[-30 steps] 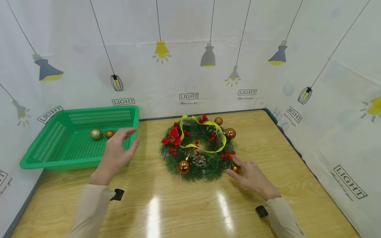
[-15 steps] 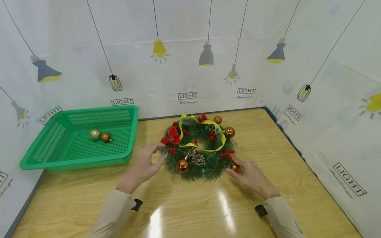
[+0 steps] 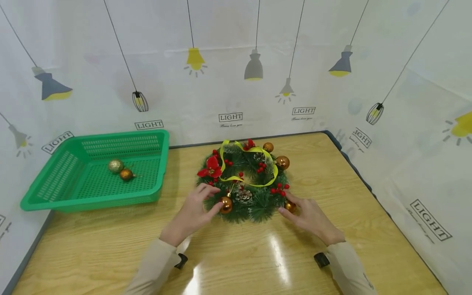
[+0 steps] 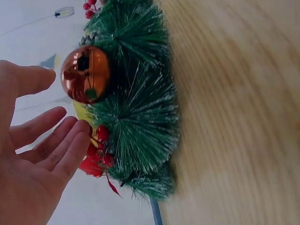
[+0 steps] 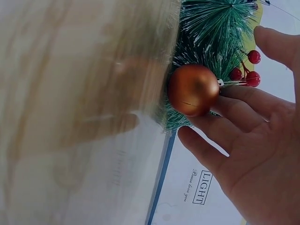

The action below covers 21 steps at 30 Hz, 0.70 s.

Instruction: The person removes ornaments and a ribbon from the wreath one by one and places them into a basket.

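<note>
A green Christmas wreath (image 3: pixel 262 207) lies on the table, trimmed with red berries, red flowers, pine cones and copper baubles. Loops of yellow ribbon (image 3: pixel 275 174) run over its top. At its front left my left hand (image 3: pixel 191 214) reaches in, thumb and fingers spread around a shiny copper bauble (image 4: pixel 86 75). In the left wrist view the thumb tip stops just short of that bauble, and the other fingertips are by red berries (image 4: pixel 108 160). My right hand (image 3: pixel 312 217) is at the front right edge, its fingers extended beside and behind a matte copper bauble (image 5: pixel 193 90), thumb apart.
A green plastic basket (image 3: pixel 99 200) stands at the left, holding a gold glitter bauble (image 3: pixel 116 166) and a copper one (image 3: pixel 126 174). Behind the wooden table (image 3: pixel 236 262) hangs a white sheet (image 3: pixel 206 94) printed with lamps.
My left hand has moved right from over the basket to the front left of the wreath. The copper bauble in the basket has rolled toward the front left. My right hand has stayed in place.
</note>
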Tool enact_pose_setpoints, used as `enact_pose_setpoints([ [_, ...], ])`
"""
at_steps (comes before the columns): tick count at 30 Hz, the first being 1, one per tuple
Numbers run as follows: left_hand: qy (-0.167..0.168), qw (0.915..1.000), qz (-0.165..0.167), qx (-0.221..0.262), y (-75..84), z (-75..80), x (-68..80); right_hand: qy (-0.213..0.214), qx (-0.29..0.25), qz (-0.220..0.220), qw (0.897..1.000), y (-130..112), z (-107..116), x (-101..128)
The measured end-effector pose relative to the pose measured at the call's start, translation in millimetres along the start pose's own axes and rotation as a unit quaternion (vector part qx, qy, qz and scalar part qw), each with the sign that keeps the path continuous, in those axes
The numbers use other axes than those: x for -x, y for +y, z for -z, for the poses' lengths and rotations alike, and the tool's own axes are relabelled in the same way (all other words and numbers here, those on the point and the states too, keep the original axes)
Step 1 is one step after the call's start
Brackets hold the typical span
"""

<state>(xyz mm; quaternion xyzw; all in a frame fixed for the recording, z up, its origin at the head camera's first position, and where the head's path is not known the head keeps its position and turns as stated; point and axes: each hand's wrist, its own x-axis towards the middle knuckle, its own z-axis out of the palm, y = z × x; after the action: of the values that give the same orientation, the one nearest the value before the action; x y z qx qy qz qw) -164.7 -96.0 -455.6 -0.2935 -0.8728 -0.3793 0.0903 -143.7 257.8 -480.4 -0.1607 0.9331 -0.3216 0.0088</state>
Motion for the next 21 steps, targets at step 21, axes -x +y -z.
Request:
enact_pose_setpoints([
  [21, -0.017, 0.9992, 0.036, 0.001, 0.8, -22.2, 6.0, 0.001, 0.002, 0.003, 1.0, 1.5, -0.5, -0.1],
])
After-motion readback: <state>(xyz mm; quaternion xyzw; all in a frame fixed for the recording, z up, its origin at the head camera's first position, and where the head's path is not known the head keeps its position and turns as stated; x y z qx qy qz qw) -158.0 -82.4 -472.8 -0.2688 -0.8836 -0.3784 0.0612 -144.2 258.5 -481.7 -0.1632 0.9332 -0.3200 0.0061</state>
